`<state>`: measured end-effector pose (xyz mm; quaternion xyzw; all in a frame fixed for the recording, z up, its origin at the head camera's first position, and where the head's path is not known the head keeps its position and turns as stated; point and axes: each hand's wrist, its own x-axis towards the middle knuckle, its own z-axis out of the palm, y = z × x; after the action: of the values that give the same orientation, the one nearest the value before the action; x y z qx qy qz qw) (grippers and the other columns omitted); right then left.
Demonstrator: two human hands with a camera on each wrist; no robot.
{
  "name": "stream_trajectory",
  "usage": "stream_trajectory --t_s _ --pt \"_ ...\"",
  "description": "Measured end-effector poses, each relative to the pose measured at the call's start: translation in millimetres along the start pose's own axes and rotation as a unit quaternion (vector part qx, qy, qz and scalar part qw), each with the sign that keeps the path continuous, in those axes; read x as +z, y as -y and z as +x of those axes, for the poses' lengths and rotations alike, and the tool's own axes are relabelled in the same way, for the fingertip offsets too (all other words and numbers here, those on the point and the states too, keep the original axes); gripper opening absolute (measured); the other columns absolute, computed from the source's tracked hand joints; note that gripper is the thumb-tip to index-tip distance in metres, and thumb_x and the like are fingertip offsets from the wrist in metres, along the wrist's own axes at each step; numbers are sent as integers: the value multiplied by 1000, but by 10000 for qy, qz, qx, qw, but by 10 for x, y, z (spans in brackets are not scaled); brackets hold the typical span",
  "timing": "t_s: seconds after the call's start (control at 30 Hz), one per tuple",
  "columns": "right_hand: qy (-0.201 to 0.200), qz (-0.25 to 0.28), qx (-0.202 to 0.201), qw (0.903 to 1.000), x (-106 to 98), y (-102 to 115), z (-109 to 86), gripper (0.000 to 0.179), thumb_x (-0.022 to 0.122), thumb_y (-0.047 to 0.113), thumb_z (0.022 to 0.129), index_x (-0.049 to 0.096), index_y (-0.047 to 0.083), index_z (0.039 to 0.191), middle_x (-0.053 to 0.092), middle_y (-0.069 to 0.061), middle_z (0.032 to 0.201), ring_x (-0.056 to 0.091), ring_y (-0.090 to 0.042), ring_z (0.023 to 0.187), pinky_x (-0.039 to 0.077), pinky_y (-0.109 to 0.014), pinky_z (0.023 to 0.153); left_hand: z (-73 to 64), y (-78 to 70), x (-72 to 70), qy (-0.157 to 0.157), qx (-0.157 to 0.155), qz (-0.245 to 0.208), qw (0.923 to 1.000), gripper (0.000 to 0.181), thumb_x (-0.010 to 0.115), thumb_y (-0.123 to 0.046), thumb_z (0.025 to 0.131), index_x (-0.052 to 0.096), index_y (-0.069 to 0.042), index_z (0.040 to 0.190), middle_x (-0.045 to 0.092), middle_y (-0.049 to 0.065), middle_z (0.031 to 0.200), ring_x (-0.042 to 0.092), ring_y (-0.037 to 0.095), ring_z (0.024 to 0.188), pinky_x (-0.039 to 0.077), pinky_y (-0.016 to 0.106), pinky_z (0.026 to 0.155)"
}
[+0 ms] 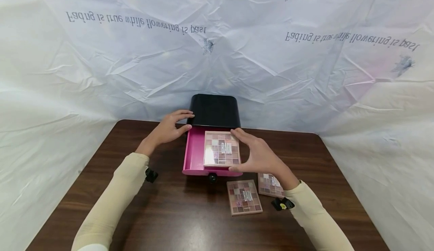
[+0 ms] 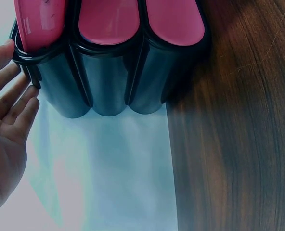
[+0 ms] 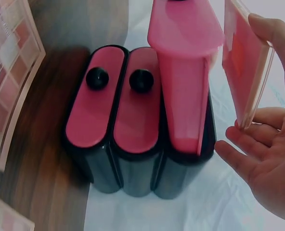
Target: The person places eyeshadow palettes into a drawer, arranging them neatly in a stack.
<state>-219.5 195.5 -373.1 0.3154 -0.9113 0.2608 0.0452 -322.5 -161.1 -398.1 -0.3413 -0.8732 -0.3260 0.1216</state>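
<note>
Cloth point(image 1: 162, 66), pale and creased, with mirrored-looking lettering and small winged and flower-like prints, hangs behind and beside a dark wood-grain table point(image 1: 203, 228). Near the table's far edge stands a black cabinet point(image 1: 214, 110) of three stacked tiers with rounded pink fronts. Its top drawer point(image 1: 194, 151), pink inside, juts out toward the person, while the two lower drawers point(image 3: 91, 127) sit flush in their frames. The right hand point(image 1: 261, 155) pinches a palette point(image 1: 220, 151) at its right side, thumb at the near corner and fingers at the far one; the left hand point(image 1: 167, 128) grasps nothing, its fairly straight fingers resting against the cabinet's left side by the front edge. The pinched palette is over the right part of the extended drawer, its face, lettered BACK, turned up. Two similar palettes lie on the table: one point(image 1: 245, 197) just in front of the drawer to the right, the other point(image 1: 268, 185) beside it and partly hidden by the right arm. Smallest are the round black knobs point(image 3: 97, 78) on the drawer fronts.
</note>
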Motion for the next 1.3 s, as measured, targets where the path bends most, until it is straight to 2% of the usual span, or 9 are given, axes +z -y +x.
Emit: stream_trajectory --t_s 0.13,0.4,0.6,1.3 --pt "46 -55 -33 10000 91 59 93 114 87 61 69 35 19 161 34 -10 164 40 -35 147 43 -60 109 1 1 5 -24 15 -11 10000 46 67 -31 101 62 -9 141 54 11 148 49 32 139 39 53 114" --pt "215 -95 14 9997 203 150 230 113 86 60 68 38 15 160 36 -10 164 41 -36 146 40 -63 110 -5 -2 11 -8 -41 3 10000 47 66 -31 101 62 -9 142 54 11 149 49 32 139 39 54 114" --pt "322 -153 77 9993 242 184 278 111 85 61 70 37 15 160 35 -11 164 43 -37 144 41 -61 110 -12 -4 6 39 -139 43 9999 48 65 -33 102 61 -9 143 52 11 150 47 32 140 38 55 114" --pt "377 -303 176 9987 323 226 403 111 82 67 71 39 13 159 37 -10 163 47 -32 140 45 -55 109 -11 -9 13 30 -62 35 10000 47 65 -31 102 61 -8 143 52 12 150 48 33 140 38 55 114"
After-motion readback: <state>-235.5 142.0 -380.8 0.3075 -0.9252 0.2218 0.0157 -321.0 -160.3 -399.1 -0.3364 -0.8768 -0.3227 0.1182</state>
